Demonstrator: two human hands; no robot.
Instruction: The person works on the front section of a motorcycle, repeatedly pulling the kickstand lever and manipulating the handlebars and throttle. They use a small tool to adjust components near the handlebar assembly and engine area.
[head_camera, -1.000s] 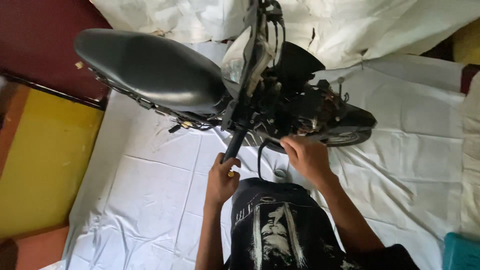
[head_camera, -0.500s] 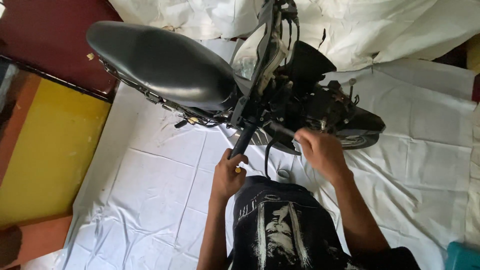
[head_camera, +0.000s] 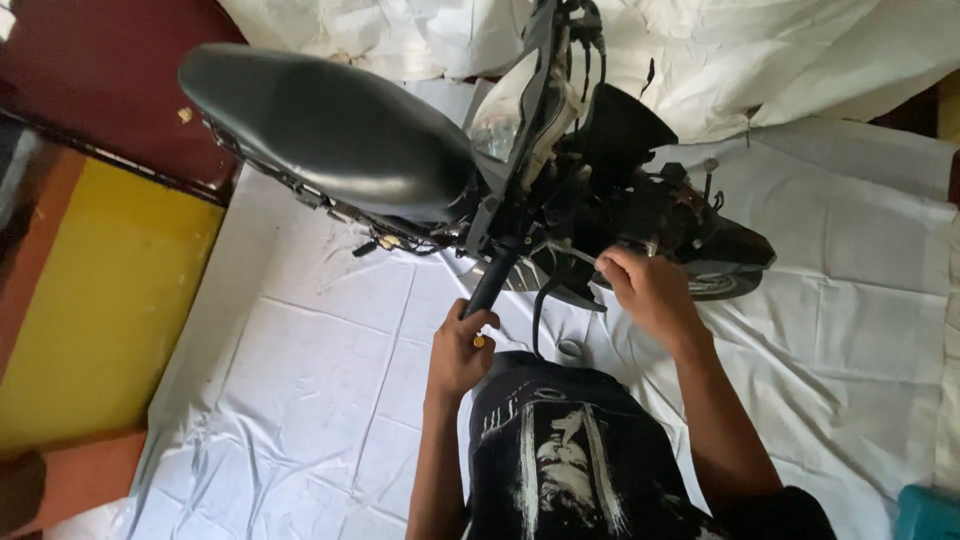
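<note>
A black motorcycle stands on a white sheet, its long black seat (head_camera: 330, 130) at the upper left. My left hand (head_camera: 462, 350) is closed around the end of the black handlebar grip (head_camera: 492, 282). My right hand (head_camera: 648, 288) reaches into the black parts and cables near the front wheel (head_camera: 715, 283), fingers curled on something too small to make out. The headlight and fairing (head_camera: 520, 110) sit above the handlebar. My black printed shirt fills the bottom middle.
The white sheet (head_camera: 320, 400) covers the floor under the bike, and more white cloth (head_camera: 760, 60) is bunched behind it. A yellow and dark red floor (head_camera: 100, 290) lies at the left. A teal object (head_camera: 925, 512) shows at the bottom right corner.
The view has shifted, so the bike sits further right in frame. My left hand stays on the grip. My right hand remains at the parts near the front wheel.
</note>
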